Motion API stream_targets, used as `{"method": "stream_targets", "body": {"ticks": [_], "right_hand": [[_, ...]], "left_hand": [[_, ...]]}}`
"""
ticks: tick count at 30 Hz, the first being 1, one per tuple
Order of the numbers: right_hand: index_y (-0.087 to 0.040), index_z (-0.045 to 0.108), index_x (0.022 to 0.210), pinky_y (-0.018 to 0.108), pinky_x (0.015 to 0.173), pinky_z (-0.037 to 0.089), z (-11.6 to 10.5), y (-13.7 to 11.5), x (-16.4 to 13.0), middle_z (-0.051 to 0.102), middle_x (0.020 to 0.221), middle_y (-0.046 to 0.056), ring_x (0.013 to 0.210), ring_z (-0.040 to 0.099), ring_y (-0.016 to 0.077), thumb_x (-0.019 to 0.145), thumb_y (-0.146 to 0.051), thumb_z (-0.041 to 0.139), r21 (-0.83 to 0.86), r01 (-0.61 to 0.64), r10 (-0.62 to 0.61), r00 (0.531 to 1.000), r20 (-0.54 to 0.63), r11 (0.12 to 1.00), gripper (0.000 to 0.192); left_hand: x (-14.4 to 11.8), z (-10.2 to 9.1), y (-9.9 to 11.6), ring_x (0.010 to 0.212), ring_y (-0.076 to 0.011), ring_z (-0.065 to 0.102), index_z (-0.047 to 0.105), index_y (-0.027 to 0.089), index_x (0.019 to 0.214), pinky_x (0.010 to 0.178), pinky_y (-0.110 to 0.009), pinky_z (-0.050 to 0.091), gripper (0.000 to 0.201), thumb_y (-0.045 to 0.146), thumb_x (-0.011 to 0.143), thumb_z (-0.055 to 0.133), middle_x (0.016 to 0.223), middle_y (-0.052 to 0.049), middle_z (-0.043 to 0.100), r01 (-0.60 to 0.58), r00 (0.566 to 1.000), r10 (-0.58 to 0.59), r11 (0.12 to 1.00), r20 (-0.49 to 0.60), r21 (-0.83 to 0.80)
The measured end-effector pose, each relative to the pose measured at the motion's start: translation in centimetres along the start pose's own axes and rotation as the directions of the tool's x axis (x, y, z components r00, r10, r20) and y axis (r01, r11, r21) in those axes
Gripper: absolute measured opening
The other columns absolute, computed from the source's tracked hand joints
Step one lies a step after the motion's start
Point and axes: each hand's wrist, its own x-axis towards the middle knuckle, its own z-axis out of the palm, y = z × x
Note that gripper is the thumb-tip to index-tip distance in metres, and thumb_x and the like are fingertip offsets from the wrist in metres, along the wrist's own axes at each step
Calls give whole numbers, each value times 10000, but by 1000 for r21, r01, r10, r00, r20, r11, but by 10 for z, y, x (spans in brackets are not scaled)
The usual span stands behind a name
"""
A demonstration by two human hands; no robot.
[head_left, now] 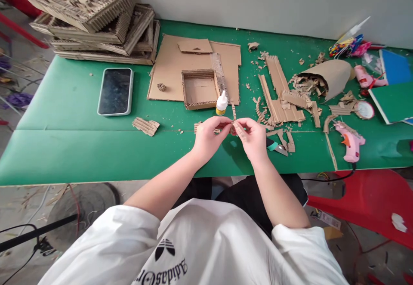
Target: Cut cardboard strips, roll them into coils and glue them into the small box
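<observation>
We saw the left hand (212, 135) and the right hand (253, 137) meet at the centre of the frame, pinched nearly closed on a small brown cardboard piece (233, 122), presumably because something so slight needed fine control. Just beyond, a white glue bottle with a yellow label (221, 104) stood upright, likely for easy reach. Fingertips hid most of the piece, so we couldn't tell its shape; the right hand partly covered a teal-handled metal blade (276, 147).
</observation>
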Motion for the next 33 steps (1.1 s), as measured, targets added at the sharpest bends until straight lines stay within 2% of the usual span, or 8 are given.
{"method": "stream_targets", "body": {"ticks": [4,11,13,17,21,25,30,33], "right_hand": [[-205,651,764,251,582,505,1,-1,-2,630,650,-11,597,594,116,750,-461,645,-51,-11,10,1000,-16,999,257],[-195,611,729,242,585,491,4,15,3,605,639,-23,585,564,98,733,-474,649,85,-70,70,997,13,994,282],[-200,597,731,243,575,483,4,18,3,585,623,-29,569,550,96,738,-499,634,109,-77,75,997,15,991,302],[-200,597,751,235,579,477,4,12,1,600,647,-21,588,561,97,759,-496,615,39,-54,54,999,2,998,297],[-203,611,759,243,594,493,3,2,-2,617,678,-9,614,574,107,752,-480,630,-57,-33,31,999,-24,998,278],[-207,610,731,248,563,498,4,1,-1,597,641,-13,585,558,108,728,-511,647,-24,-63,63,998,2,998,306],[-205,586,699,245,518,485,6,9,3,566,566,-36,502,515,87,682,-537,676,184,-163,156,986,52,969,345],[-202,597,716,248,550,505,6,12,3,588,598,-31,540,550,93,681,-516,685,207,-179,173,984,46,962,328]], "left_hand": [[2,-2,0,650,-118,654,661,188,813,640,-222,524,82,217,807,584,790,-6,707,68,998,-68,997,-3,28],[0,0,0,747,-125,617,605,186,804,707,-223,494,137,153,864,487,803,-21,665,-181,983,185,954,5,237],[-1,0,0,767,-132,618,607,189,807,730,-233,493,146,166,874,479,816,-28,667,-200,979,205,949,5,246],[1,0,-1,705,-122,628,625,193,834,673,-224,501,86,194,840,540,820,-13,684,-42,999,40,993,19,111],[3,0,-4,657,-118,639,626,188,803,642,-220,509,54,212,807,577,773,1,689,102,994,-100,994,45,-36],[3,1,-5,658,-117,634,614,187,782,647,-221,510,57,215,810,572,759,3,675,92,995,-91,995,35,-36],[1,1,-3,697,-120,618,622,183,774,683,-233,505,72,185,806,558,786,-12,669,-23,1000,23,996,3,87],[1,2,-4,690,-116,630,625,180,799,671,-229,514,66,220,804,573,791,-11,674,72,997,-70,995,33,-63]]}}
